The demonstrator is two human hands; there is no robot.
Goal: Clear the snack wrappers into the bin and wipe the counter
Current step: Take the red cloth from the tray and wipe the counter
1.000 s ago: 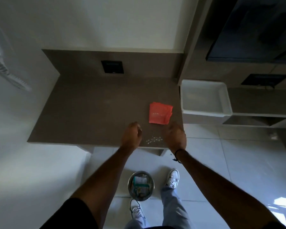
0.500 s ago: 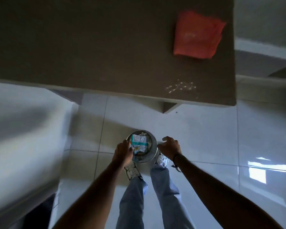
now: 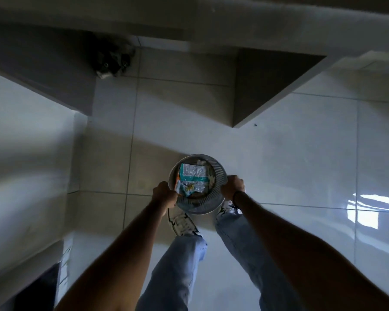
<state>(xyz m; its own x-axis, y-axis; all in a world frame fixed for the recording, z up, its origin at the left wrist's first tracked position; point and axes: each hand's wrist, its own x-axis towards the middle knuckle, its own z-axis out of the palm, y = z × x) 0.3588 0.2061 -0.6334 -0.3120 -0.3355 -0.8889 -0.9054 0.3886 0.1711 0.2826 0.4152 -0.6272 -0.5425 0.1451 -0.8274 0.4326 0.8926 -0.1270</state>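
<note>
A round metal bin (image 3: pixel 219 173) with a ribbed wall stands on the tiled floor by my feet. Crumpled snack wrappers (image 3: pixel 192 177), silver with teal bands, lie inside it. My left hand (image 3: pixel 164 195) grips the bin's left rim and my right hand (image 3: pixel 233 187) grips its right rim. The counter top, the red cloth and the crumbs are out of view; only the counter's underside (image 3: pixel 267 86) shows above.
My two white shoes (image 3: pixel 182 222) and jeans legs stand just behind the bin. A white wall or cabinet face (image 3: pixel 27 164) rises on the left. A dark fitting (image 3: pixel 112 61) sits low under the counter. Glossy floor tiles (image 3: pixel 301 164) stretch to the right.
My view has tilted down from the counter to the floor. Both hands dropped from the counter edge to the bin and closed on its rim.
</note>
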